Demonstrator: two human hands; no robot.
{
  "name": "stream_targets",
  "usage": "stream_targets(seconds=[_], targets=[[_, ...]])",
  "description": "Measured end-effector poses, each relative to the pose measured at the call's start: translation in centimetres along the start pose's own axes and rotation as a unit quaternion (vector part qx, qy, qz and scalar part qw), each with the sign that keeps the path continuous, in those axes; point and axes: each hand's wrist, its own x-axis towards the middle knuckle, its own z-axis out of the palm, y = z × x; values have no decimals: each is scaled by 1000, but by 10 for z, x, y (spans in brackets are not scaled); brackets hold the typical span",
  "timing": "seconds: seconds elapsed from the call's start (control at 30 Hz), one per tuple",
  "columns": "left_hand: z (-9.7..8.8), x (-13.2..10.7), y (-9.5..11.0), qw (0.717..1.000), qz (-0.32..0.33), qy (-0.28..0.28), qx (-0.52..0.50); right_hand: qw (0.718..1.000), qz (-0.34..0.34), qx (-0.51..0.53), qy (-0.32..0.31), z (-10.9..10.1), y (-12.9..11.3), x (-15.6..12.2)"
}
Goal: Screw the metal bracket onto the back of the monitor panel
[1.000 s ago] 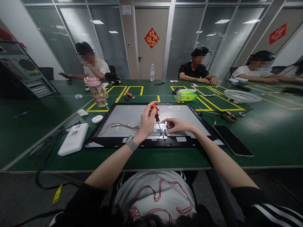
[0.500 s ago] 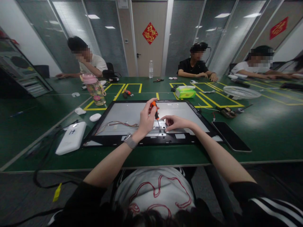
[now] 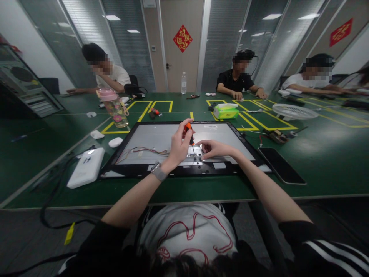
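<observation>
My left hand [image 3: 181,144] is closed round the orange and black handle of a screwdriver [image 3: 189,129]. The shaft points down to a small metal bracket [image 3: 198,151] on the back of a flat display panel [image 3: 154,134] with a black frame. My right hand [image 3: 215,149] rests by the screwdriver's tip, thumb and forefinger apart and the other fingers curled under. Whatever lies beneath those fingers is hidden. Thin coloured wires [image 3: 147,149] run across the panel left of the bracket.
Left of the panel are a white power bank [image 3: 86,168], a white oval case [image 3: 115,142] and a flowered bottle [image 3: 113,109]. A phone [image 3: 281,165] lies at the right. Beyond stand a green tissue pack [image 3: 226,111] and a white fan grille [image 3: 294,111]. Several people sit across the table.
Both hands keep their places, with the screwdriver still at the bracket. Across the table, the person in black has lowered a hand onto the tabletop.
</observation>
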Motion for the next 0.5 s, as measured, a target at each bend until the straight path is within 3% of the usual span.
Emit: stream_targets(seconds=[0.5], targets=[[-1, -1, 1, 1000, 2, 14, 8, 1000, 7, -7, 0, 1, -4, -2]])
